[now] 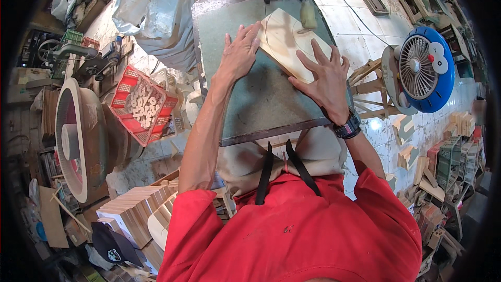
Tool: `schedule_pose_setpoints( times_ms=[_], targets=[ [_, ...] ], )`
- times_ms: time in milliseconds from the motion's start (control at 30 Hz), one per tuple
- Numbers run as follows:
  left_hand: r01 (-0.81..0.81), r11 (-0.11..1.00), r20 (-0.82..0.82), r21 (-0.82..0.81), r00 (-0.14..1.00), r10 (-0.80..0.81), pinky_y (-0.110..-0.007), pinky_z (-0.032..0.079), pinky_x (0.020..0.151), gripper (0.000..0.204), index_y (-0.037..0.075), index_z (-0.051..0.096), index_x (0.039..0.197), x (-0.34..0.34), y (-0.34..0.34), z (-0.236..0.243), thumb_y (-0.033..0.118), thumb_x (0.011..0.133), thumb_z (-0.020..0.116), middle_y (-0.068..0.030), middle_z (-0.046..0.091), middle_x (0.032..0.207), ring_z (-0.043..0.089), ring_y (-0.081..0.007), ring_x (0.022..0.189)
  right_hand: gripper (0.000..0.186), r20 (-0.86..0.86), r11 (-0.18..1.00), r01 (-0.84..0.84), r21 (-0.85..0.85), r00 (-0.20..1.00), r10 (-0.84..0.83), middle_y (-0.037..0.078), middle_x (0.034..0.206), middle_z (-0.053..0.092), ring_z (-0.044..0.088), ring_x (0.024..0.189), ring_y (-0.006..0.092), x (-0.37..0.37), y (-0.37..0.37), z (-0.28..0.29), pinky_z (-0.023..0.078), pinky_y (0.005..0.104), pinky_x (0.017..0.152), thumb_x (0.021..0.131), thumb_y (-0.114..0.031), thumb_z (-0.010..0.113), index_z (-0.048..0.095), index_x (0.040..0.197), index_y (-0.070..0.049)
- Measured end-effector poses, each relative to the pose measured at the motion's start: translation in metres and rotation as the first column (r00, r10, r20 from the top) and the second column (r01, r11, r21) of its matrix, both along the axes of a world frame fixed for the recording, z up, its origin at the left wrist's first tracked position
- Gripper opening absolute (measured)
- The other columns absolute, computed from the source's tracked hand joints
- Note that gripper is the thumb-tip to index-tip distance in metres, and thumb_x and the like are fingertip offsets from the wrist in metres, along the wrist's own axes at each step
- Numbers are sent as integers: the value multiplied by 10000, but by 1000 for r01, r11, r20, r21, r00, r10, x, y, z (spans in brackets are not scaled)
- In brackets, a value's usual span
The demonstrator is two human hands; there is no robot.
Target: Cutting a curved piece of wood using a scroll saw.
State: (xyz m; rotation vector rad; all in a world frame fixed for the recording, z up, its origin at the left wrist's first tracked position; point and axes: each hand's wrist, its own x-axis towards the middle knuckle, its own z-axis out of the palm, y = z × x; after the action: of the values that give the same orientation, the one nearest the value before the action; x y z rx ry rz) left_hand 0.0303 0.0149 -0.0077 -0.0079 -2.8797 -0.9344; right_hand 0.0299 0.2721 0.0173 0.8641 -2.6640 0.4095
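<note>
- The board [287, 39] lay flat on the far part of the table [255, 102], partly under the overhanging metal guide [309, 15].
- Its long axis ran aslant, from the far left down to the near right, with the left hand [241, 52] at its left end and the right hand [324, 75] over its right end.
- The board lay ahead and to the right of the left hand, and ahead and to the left of the right wrist; the right hand covered more of it.
- It looked pale, smooth and fairly thick, with straight edges, a pointed far corner and thin curved lines drawn on top.
- The left fingers reached forward, nearly straight, their tips at the board's left edge; I could not tell how hard they pressed.
- The right fingers were spread wide over the top, thumb by the near edge, closed around nothing.
- A dark watch [348, 127] circled the right wrist.
- A blue fan [443, 73] stood right of the table, facing it.
- To the left were a grey bag [151, 10] and a red crate [166, 108] holding pale rings [143, 105].
- Stacked blocks [138, 211] lay behind, near a dark cap [112, 245].
</note>
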Motion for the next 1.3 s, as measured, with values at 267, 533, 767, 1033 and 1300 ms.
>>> schedule_pose_setpoints(
  times_ms=[267,533,767,1033,1300],
  targets=[
    [3,1000,-2,4,1000,-3,-601,121,1230,496,169,373,1557,-1,-1,0,328,1087,374,-94,413,1577,282,-354,1508,629,0,1000,6,8,1000,-6,107,1483,537,398,1318,435,0,-1,1,285,644,1036,743,-591,765,705,1294,-296],
    [14,1000,9,25,1000,-14,-599,117,1230,508,171,357,1567,-6,-3,2,325,1084,378,-94,400,1588,276,-358,1511,624,14,1000,18,8,1000,-18,111,1492,526,382,1337,444,-1,-4,4,279,650,1037,752,-586,759,699,1301,-297],
    [-135,986,-47,103,989,140,-622,131,1215,445,220,515,1485,7,4,-4,322,1054,471,-149,484,1517,343,-360,1478,864,144,968,-236,87,964,223,92,1590,413,233,1493,476,-1,20,11,180,698,1142,738,-739,692,572,1441,-251],
    [-220,955,-65,200,969,237,-614,87,1226,446,206,554,1457,5,17,-8,356,1040,506,-81,554,1471,368,-345,1469,800,105,773,-602,202,798,594,-2,1627,363,203,1524,415,-25,69,10,168,667,1177,841,-763,557,467,1507,-329],
    [-156,963,-14,221,987,163,-605,40,1229,478,189,539,1468,-2,6,-4,404,1043,500,-64,551,1482,335,-356,1487,819,74,759,-622,194,780,621,-15,1615,390,244,1508,411,-34,67,9,232,641,1141,766,-782,570,508,1469,-367]
  ],
)
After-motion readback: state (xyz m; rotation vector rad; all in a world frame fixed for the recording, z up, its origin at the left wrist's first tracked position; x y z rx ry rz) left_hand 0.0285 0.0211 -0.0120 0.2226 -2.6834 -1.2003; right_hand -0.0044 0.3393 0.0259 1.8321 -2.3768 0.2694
